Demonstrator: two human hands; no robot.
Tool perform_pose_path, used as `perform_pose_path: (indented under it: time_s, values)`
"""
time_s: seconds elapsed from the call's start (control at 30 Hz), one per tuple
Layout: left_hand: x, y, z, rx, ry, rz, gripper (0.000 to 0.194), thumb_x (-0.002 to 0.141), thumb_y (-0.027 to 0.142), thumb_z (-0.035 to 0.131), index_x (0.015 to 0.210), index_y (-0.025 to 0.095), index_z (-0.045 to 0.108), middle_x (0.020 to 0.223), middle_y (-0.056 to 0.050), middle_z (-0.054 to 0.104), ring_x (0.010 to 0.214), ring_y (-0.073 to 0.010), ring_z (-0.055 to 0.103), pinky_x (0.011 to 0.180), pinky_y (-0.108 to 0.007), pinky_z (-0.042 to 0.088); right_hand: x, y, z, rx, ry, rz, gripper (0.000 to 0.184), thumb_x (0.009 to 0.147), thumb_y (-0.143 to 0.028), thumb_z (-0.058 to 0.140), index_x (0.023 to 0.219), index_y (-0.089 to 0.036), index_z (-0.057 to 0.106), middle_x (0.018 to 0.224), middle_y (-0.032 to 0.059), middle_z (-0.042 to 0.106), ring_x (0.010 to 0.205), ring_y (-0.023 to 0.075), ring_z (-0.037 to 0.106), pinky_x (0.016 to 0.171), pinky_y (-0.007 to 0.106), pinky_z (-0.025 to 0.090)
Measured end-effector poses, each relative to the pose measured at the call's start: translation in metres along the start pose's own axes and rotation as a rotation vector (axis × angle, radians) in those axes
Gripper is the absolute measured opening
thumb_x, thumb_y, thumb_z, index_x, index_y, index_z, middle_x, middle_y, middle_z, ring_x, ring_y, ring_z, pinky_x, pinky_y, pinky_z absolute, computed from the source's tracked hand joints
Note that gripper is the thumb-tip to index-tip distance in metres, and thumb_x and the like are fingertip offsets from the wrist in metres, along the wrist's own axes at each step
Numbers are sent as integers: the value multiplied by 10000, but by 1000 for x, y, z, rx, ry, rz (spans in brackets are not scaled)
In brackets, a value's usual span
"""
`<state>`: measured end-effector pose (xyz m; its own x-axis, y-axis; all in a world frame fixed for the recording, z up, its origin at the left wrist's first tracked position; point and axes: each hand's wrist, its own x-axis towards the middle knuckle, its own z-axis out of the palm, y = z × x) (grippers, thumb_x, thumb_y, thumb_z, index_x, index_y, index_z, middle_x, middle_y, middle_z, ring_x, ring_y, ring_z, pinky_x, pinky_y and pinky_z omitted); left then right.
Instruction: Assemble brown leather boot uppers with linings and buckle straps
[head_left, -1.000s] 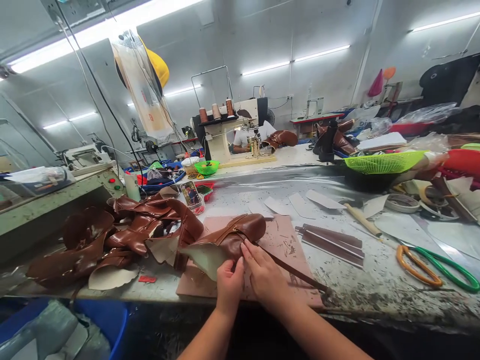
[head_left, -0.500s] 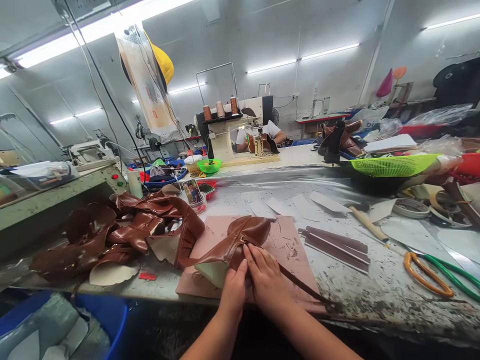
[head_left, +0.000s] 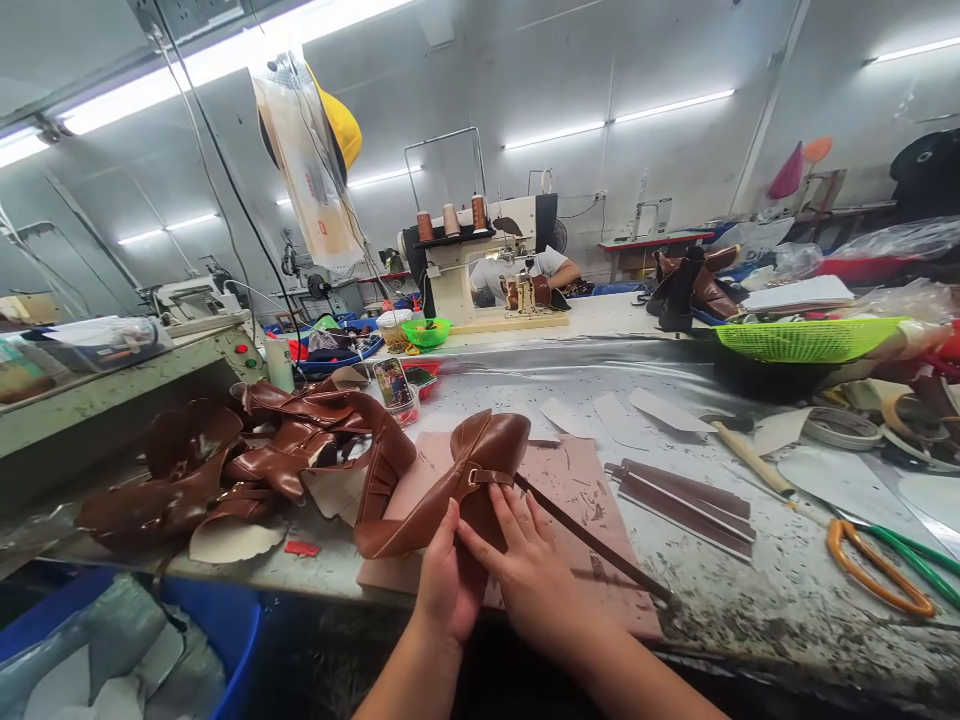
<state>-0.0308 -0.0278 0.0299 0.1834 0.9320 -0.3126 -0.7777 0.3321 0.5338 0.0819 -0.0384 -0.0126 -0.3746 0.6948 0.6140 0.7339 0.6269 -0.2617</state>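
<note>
A brown leather boot upper with a small buckle and strap lies tilted over a pink board, its rounded toe pointing away from me. My left hand grips its near part, thumb up along the leather and the other fingers hidden. Stretched over the right side, my right hand rests with its fingertips just below the buckled strap and its thumb reaching toward my left thumb. From the upper's right side a long thin brown strap runs down to the board's corner.
More brown leather uppers are heaped at left, above a blue bin. Brown strips, a hammer and orange-and-green-handled scissors lie at right. A phone stands behind; beyond, a person works at a sewing machine.
The upper has turned and tipped, so its pale lining no longer shows and more brown leather faces me. My right fingers have shifted slightly right, off the buckle, and spread; the left hand moved left.
</note>
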Motion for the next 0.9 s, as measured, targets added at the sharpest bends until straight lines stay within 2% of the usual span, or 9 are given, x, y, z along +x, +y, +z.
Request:
perform_pose_path:
  time_s: [0.07, 0.17, 0.2, 0.3, 0.4, 0.5, 0.63, 0.73, 0.9]
  values:
    - [-4, 4, 6, 2, 40, 30, 287, 876, 277, 453, 986, 108, 658, 1040, -117, 662, 1113, -232, 529, 1023, -364, 348, -1, 3, -4, 258, 122, 33, 702, 628, -4, 407, 1278, -267, 448, 1431, 79, 283, 1290, 297, 272, 985, 515, 334]
    - [-9, 7, 15, -29, 8, 64, 350, 898, 330, 408, 1028, 99, 636, 1045, -125, 658, 1071, -236, 560, 973, -375, 401, -1, 6, -10, 531, 408, 228, 559, 680, -31, 359, 1189, -208, 506, 1300, 76, 470, 1210, 218, 421, 961, 418, 410]
    - [-10, 7, 17, -46, -16, 72, 377, 903, 351, 388, 1051, 98, 626, 1060, -131, 651, 1066, -239, 563, 960, -381, 413, -1, 6, -12, 561, 457, 258, 501, 717, -59, 374, 1178, -203, 507, 1246, 78, 517, 1172, 214, 463, 942, 408, 432]
    - [-12, 7, 22, -42, -29, 86, 390, 892, 371, 405, 1066, 94, 617, 1069, -145, 643, 1050, -250, 570, 926, -386, 443, 1, 5, -15, 528, 413, 157, 475, 769, -169, 493, 1241, -185, 442, 1216, 100, 541, 1134, 236, 499, 913, 404, 462]
    - [-14, 7, 22, 90, 107, 160, 242, 813, 187, 559, 1033, 110, 626, 1007, -118, 672, 996, -239, 601, 886, -351, 477, 2, 4, -12, 391, 389, 88, 555, 777, -169, 536, 1303, -189, 361, 1247, 105, 524, 1128, 231, 510, 907, 385, 476]
    - [-15, 8, 21, 192, 191, 164, 249, 775, 91, 586, 1021, 96, 623, 950, -111, 687, 941, -234, 625, 817, -326, 520, 1, 5, -7, 273, 438, 90, 569, 778, -97, 468, 1323, -198, 338, 1201, 90, 566, 1067, 208, 562, 855, 350, 515]
    - [-18, 9, 20, 144, 82, 7, 229, 847, 180, 518, 1014, 69, 627, 959, -128, 682, 839, -199, 655, 632, -231, 552, 1, 6, -6, 214, 493, 75, 601, 751, -50, 428, 1329, -187, 340, 1187, 94, 579, 1060, 207, 568, 838, 341, 526]
    - [-18, 8, 18, 51, 47, -75, 259, 894, 199, 434, 968, 78, 651, 934, -109, 692, 759, -143, 664, 541, -158, 524, 3, 5, -9, 211, 483, 8, 584, 771, -23, 423, 1321, -210, 366, 1262, 110, 518, 1091, 207, 545, 846, 339, 521]
    - [-13, 5, 7, -48, -103, -100, 376, 929, 198, 325, 908, 132, 694, 952, -71, 697, 845, -130, 655, 674, -157, 525, 10, -1, -18, 187, 466, -77, 565, 802, -21, 446, 1333, -199, 376, 1302, 154, 456, 1110, 232, 524, 832, 325, 526]
